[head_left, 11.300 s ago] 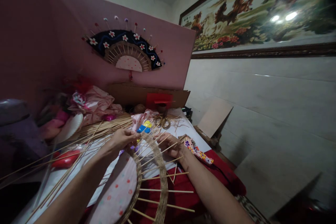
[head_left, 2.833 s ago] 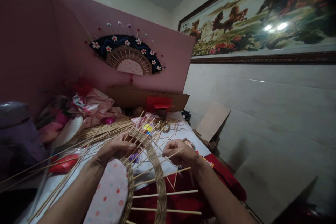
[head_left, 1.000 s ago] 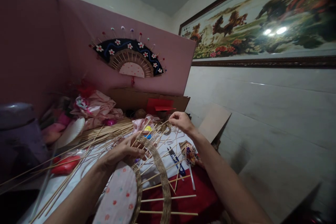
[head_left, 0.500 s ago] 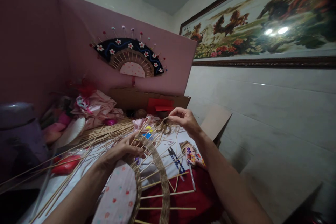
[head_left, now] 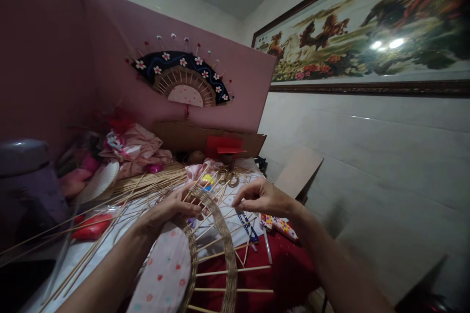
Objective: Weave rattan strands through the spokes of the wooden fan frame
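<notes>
My left hand point(head_left: 176, 209) grips the top end of a half-round fan frame point(head_left: 228, 249), its fingers around the woven band and thin sticks. The frame has a curved band of brown twine woven over spread sticks and a pale half-disc of flower-dotted cloth point(head_left: 165, 269). To the right of the band, my right hand point(head_left: 262, 196) is closed in a pinch on a thin strand of twine, which is hard to see against the white table. Beneath that hand lie blue-handled thread snips point(head_left: 248, 229), their blades partly hidden. A loose coil of twine point(head_left: 232, 179) rests behind.
Long thin sticks point(head_left: 147, 182) lie across the table's left and back. A red packet point(head_left: 93, 227), a flowered cloth piece point(head_left: 282, 227) and a purple container point(head_left: 27, 190) are around. Finished fan point(head_left: 183, 73) hangs on the pink panel; dark red cloth point(head_left: 282, 274) covers the front.
My right hand has come down and a little right, from beside the twine coil to above the snips, still pinching. My left hand and the fan frame stay nearly in place.
</notes>
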### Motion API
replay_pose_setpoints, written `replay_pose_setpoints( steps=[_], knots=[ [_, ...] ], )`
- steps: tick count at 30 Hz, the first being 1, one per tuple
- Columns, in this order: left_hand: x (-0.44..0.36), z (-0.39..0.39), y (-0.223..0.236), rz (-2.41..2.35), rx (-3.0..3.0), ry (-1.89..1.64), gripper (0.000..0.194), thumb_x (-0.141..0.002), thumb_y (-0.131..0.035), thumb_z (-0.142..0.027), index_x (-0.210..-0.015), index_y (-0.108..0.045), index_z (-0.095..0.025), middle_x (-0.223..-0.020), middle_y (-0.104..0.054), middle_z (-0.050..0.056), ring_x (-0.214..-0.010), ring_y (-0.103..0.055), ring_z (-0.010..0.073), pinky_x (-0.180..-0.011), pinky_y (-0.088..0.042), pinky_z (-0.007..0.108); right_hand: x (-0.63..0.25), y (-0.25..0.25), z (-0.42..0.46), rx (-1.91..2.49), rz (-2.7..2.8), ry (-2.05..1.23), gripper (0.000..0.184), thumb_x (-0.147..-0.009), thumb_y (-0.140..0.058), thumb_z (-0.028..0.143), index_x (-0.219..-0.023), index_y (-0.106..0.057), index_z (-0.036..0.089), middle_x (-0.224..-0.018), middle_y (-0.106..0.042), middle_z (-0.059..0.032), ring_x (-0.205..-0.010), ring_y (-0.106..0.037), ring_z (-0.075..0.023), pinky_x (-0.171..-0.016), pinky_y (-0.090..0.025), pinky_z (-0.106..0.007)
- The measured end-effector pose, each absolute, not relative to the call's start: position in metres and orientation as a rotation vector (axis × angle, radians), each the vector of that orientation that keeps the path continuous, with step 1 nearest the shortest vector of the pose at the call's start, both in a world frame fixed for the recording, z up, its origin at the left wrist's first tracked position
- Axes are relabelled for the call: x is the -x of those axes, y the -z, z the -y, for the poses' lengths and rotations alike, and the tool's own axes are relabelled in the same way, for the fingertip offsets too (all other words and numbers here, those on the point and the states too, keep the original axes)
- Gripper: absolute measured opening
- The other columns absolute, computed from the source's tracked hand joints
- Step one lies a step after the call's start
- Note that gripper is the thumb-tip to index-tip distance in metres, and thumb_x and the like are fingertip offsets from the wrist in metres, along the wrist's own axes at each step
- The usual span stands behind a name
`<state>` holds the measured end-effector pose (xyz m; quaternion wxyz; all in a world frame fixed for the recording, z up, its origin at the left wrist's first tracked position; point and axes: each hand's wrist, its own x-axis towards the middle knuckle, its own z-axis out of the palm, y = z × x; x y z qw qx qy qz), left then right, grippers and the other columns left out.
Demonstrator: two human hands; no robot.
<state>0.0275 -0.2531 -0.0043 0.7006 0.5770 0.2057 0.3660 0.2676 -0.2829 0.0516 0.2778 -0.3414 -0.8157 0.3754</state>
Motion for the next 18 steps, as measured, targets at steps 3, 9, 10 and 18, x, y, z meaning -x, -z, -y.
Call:
replay_pose_setpoints(
  steps=[3, 9, 10, 18],
  knots=[
    [-0.027, 0.252, 0.004, -0.425, -1.274, -0.831, 0.058, -0.062, -0.061, -0.008, -0.117, -0.046, -0.018, -0.094, -0.061, 0.007, -0.075, -0.057, 0.0148, -0.061, -0.043, 0.024, -0.272, -0.05, 0.276, 0.957, 2.167, -0.961, 0.012, -0.071, -0.06, 0.021, -0.076, -0.069, 0.013, -0.055, -0.052, 0.002, -0.049, -0.038, -0.0052, -0.043, -0.027, -0.018],
    [-0.027, 0.25, 0.006, -0.396, -1.238, -0.844, 0.063, -0.062, -0.06, -0.006, -0.121, -0.044, -0.018, -0.103, -0.058, 0.009, -0.083, -0.057, 0.0174, -0.066, -0.045, 0.026, -0.282, -0.042, 0.257, 1.032, 2.051, -1.005, 0.012, -0.068, -0.063, 0.022, -0.072, -0.068, 0.012, -0.053, -0.053, 0.002, -0.049, -0.042, -0.0057, -0.047, -0.031, -0.02],
    [-0.027, 0.25, 0.006, -0.399, -1.24, -0.848, 0.062, -0.062, -0.06, -0.007, -0.121, -0.044, -0.018, -0.104, -0.058, 0.01, -0.083, -0.058, 0.0178, -0.067, -0.045, 0.027, -0.284, -0.041, 0.254, 1.033, 2.029, -1.016, 0.012, -0.067, -0.064, 0.022, -0.072, -0.068, 0.012, -0.055, -0.055, 0.0011, -0.051, -0.044, -0.0065, -0.049, -0.033, -0.02],
    [-0.025, 0.25, 0.003, -0.477, -1.222, -0.853, 0.062, -0.06, -0.064, -0.007, -0.118, -0.046, -0.02, -0.103, -0.06, 0.008, -0.08, -0.061, 0.0171, -0.065, -0.047, 0.025, -0.287, -0.037, 0.245, 1.047, 2.024, -1.048, 0.011, -0.066, -0.063, 0.02, -0.072, -0.068, 0.014, -0.056, -0.056, 0.0015, -0.052, -0.045, -0.0067, -0.05, -0.034, -0.02]
  ],
)
